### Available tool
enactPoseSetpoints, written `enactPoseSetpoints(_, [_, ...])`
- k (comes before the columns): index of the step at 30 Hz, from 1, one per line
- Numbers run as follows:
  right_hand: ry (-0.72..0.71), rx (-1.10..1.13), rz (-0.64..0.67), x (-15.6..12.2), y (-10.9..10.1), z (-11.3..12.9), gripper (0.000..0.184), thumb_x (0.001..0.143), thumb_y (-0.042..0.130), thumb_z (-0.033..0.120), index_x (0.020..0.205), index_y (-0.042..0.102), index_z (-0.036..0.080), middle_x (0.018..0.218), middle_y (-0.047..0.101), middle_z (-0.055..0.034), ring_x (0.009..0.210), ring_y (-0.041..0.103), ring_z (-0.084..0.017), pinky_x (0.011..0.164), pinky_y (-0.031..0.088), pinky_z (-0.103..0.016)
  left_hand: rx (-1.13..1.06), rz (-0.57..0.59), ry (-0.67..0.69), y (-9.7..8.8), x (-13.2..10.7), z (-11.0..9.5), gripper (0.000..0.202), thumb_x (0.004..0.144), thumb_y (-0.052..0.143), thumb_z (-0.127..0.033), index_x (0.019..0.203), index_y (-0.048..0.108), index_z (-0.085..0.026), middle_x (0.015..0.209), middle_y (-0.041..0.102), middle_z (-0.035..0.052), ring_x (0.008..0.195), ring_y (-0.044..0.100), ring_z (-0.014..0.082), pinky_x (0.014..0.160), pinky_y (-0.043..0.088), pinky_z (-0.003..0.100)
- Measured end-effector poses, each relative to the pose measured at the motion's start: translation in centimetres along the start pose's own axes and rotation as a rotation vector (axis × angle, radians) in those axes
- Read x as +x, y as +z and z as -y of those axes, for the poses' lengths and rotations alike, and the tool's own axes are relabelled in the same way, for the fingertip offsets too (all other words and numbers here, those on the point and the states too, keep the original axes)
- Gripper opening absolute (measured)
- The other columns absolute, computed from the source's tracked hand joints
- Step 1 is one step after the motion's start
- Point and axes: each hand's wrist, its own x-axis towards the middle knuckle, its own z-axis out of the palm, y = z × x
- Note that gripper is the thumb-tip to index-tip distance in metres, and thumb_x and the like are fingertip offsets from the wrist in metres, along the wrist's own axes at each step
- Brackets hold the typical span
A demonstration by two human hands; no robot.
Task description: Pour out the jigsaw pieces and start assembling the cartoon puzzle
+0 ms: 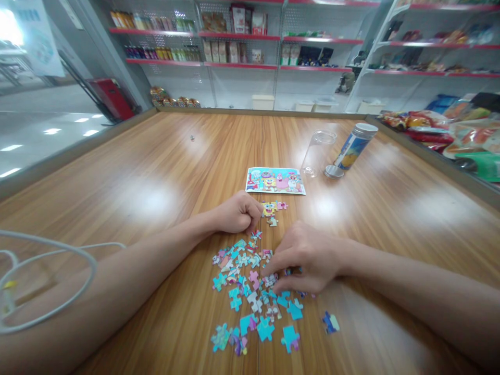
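The tabletop [219, 151] is a glossy, wood-grained panel with a centre seam and a raised dark edge strip. Loose puzzle pieces [253, 279] lie in a heap at the near centre. The pieces are thin and flat, with rounded tabs and sockets; most are cyan, others pink, white or purple. One blue-and-cream piece [330, 323] lies apart, right of the heap.

Beyond the heap, a small section of pieces [269, 209] shows a yellow face, with a pink piece at its right side. A rectangular printed card [275, 181] with a smooth surface and white border lies flat just beyond this section.

Hands: the left hand [240, 212] is curled into a loose fist beside the section; whether it contains a piece cannot be determined. The right hand [300, 258] is positioned low at the right side of the heap, thumb and forefinger parted, with pieces visible between them.

Containers: a clear, smooth-walled cylinder [318, 152] is located to the right of the card; the wood grain is visible through its wall. Next to it is a blue printed can [353, 148] with a pale, round top; its contents are concealed. A silver disc-shaped lid [334, 171] lies flat near the can's base.
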Motion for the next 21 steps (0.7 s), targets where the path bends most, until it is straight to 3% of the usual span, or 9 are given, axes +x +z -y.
enactPoseSetpoints(10, [0.074,0.084,-0.006,0.3,-0.1,0.1,0.021,0.089,0.070,0.036,0.099,0.074,0.018,0.059,0.065,0.0027,0.049,0.057,-0.008,0.049,0.036,-0.020,-0.019,0.003,-0.020,-0.1,0.0,0.0,0.027,0.049,0.038,-0.003,0.043,0.062,-0.014,0.047,0.056,0.0012,0.046,0.048,0.0079,0.046,0.037,0.019])
enactPoseSetpoints(17, [0.010,0.052,-0.021,0.1,0.5,0.0,0.018,0.093,0.066,0.032,0.101,0.074,0.018,0.078,0.075,-0.0019,0.064,0.068,-0.010,0.055,0.041,-0.021,-0.003,0.006,-0.011,-0.1,0.0,0.0,0.027,0.049,0.038,-0.003,0.043,0.062,-0.014,0.046,0.056,0.0015,0.046,0.048,0.0079,0.047,0.037,0.018])
enactPoseSetpoints(21, [-0.002,-0.025,-0.016,0.1,1.2,0.6,0.018,0.093,0.064,0.033,0.098,0.074,0.019,0.072,0.074,0.0002,0.060,0.066,-0.010,0.052,0.038,-0.023,-0.025,0.010,-0.018,-0.1,0.0,0.1,0.027,0.049,0.038,-0.003,0.042,0.062,-0.014,0.046,0.056,0.0016,0.047,0.048,0.0079,0.047,0.037,0.018])
